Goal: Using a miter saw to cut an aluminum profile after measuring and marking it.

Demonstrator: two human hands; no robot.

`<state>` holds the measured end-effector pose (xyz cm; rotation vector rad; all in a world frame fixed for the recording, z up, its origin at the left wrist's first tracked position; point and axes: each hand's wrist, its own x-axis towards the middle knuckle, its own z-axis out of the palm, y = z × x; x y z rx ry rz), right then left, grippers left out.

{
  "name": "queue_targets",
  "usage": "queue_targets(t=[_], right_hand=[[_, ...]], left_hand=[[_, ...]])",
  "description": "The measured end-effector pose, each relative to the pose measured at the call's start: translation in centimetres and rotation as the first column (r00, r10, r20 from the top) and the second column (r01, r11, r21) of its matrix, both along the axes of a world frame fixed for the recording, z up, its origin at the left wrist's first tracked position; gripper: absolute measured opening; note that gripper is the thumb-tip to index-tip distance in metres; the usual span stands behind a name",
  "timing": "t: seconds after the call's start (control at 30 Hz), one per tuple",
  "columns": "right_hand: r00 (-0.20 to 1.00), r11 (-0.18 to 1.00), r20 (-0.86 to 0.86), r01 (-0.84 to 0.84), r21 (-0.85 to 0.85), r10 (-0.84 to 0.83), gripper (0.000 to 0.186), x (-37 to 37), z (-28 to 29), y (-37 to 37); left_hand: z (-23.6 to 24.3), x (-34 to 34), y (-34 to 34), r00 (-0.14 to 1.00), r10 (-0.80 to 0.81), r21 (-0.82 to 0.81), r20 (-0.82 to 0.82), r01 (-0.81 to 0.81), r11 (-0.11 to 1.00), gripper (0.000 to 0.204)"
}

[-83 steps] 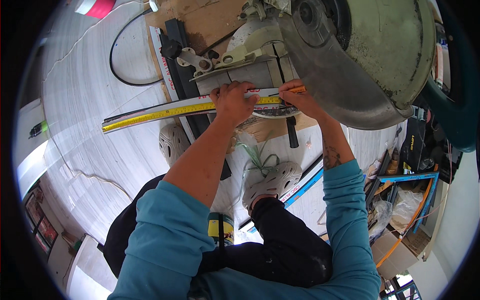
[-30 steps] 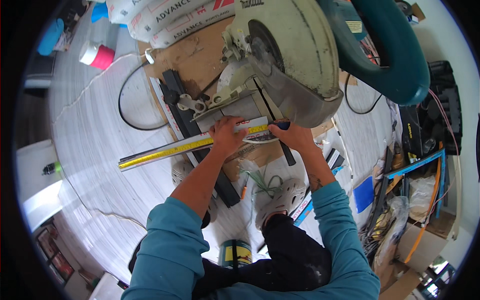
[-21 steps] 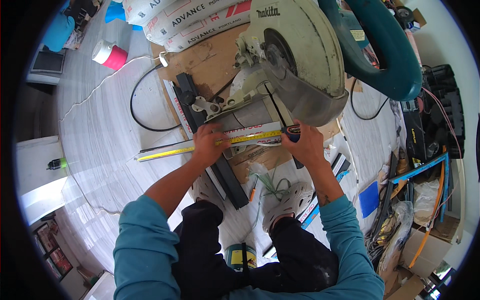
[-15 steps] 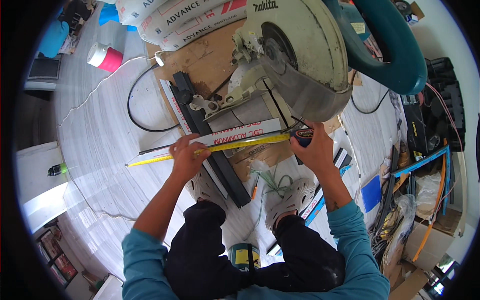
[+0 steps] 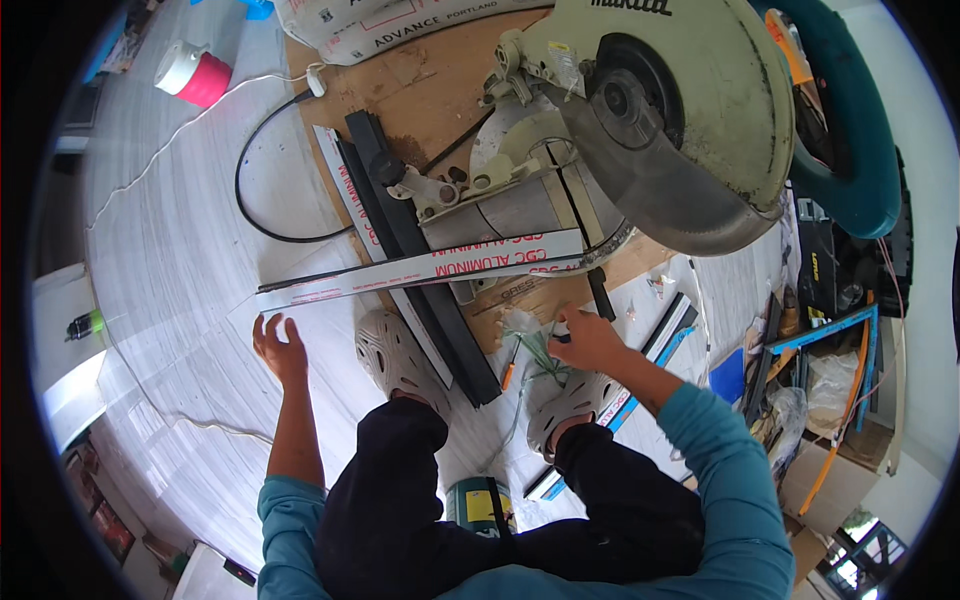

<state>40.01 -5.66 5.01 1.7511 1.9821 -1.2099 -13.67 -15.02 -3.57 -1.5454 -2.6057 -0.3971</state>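
A long aluminum profile [image 5: 400, 271] with white and red protective film lies crosswise, its right end on the base of the miter saw [image 5: 560, 190]. Just below its left end is my left hand [image 5: 281, 350], fingers apart and nothing in them. My right hand [image 5: 592, 342] is closed below the profile's right end. A small dark bit shows at its fingers, but I cannot make out what it is. Under the profile run dark metal profiles [image 5: 440, 325], slanting toward my feet. The saw's round guard [image 5: 690, 110] is raised above the base.
Cardboard [image 5: 420, 85] lies under the saw, with cement bags [image 5: 400, 25] behind. An orange-handled tool [image 5: 510, 366] and green plastic strands [image 5: 540, 352] lie between my shoes. More film-covered profiles [image 5: 655, 350] lie at right. A black cable [image 5: 240, 190] loops at left, near a pink-and-white jug [image 5: 195, 75].
The yellow tape measure blade no longer stretches along the profile. My left hand has moved left to the profile's end; my right hand has come down and nearer. The view has shifted.
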Motion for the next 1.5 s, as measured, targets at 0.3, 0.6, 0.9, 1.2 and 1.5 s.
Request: queue_targets(t=[0.3,0.6,0.9,1.2,1.5], right_hand=[[0.881,0.837,-0.183,0.471,0.279,-0.436,0.054,-0.3,-2.1,3.0],[-0.03,0.098,-0.477,0.966,-0.241,-0.878,0.055,-7.4,0.9,6.0],[0.012,0.143,-0.489,0.962,-0.233,-0.872,0.047,-6.7,-1.3,12.7],[-0.378,-0.081,-0.491,0.849,-0.523,-0.785,0.035,-8.3,-4.8,13.9],[-0.392,-0.115,-0.472,0.85,-0.513,-0.79,0.024,-9.2,-4.6,13.9]], left_hand=[[-6.9,-9.5,1.9,0.553,0.466,-0.286,0.69,-0.382,0.879,0.094],[-6.7,-11.5,2.7,0.557,0.442,-0.38,0.703,-0.232,0.896,0.059],[-3.0,-7.1,1.3,0.417,0.341,-0.143,0.842,-0.438,0.888,0.062],[2.5,-0.5,-0.2,0.382,0.309,-0.084,0.871,-0.505,0.859,0.053],[2.2,1.3,-0.5,0.296,0.25,-0.064,0.922,-0.518,0.853,0.059]])
